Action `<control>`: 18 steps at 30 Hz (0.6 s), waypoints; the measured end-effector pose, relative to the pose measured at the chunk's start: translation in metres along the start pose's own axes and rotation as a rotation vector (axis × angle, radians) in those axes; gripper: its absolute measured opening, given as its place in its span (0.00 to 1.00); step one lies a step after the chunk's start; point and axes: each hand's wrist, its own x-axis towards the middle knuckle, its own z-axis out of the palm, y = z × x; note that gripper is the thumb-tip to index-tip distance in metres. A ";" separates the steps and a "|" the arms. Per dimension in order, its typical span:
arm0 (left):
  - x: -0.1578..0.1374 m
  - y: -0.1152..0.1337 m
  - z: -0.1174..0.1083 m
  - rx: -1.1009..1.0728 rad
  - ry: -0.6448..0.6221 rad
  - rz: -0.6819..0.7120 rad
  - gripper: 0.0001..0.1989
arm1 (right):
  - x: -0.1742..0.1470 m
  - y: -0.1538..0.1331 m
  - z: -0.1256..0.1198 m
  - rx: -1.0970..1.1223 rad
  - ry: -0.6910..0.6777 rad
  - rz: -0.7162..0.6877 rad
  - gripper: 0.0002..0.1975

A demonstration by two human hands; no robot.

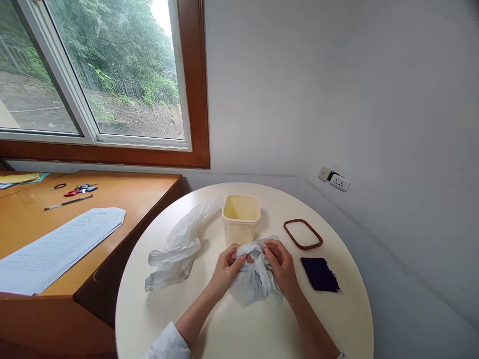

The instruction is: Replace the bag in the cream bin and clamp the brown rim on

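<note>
Between my two hands is a bunched, knotted white plastic bag (249,286), resting on the near part of the round table. My left hand (227,267) pinches its gathered top from the left. On the other side, my right hand (280,262) has its fingers closed on the twisted plastic. Just behind the bag stands a cream square plastic bin (241,224) with an open top. A second, crumpled plastic bag (175,254) lies to the left. Right of my hands are a brown rounded-square ring (304,246) and a folded dark purple cloth (320,274) with frayed edges.
The round cream table (149,319) stands close to the wall. A wooden desk (149,187) at the left bears papers (71,249), a pen (68,202) and keys (84,188). A wall socket (340,182) is at the right, a window (127,70) at the upper left.
</note>
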 end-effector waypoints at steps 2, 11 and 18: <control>0.001 -0.003 -0.001 0.030 0.061 0.007 0.13 | -0.003 -0.006 -0.003 0.000 -0.093 -0.030 0.16; 0.002 -0.005 -0.008 -0.070 0.057 0.008 0.06 | -0.007 -0.013 -0.002 -0.146 -0.175 -0.029 0.27; 0.002 0.001 -0.011 -0.250 0.022 -0.037 0.01 | 0.000 -0.001 -0.009 -0.028 0.122 0.023 0.01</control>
